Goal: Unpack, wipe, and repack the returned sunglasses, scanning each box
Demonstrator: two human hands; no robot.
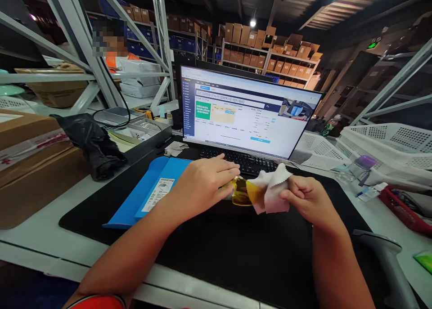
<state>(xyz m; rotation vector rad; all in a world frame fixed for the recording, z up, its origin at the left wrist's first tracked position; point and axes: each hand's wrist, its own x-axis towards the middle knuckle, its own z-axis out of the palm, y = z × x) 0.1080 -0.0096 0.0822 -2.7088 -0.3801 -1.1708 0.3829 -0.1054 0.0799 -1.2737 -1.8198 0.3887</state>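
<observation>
Yellow-tinted transparent glasses [242, 194] sit just right of the frame's centre, above a black desk mat [243, 255]. The left hand [204, 181] has its fingers closed on their left end. The right hand [312, 199] pinches a white zigzag-edged cloth [277, 194], which overlaps the lens's right part. Left of centre lies a flat blue package with a white label [140, 194].

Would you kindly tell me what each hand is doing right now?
Left hand: closed, holding the yellow-lensed glasses.
Right hand: closed, pinching a white cloth.
</observation>
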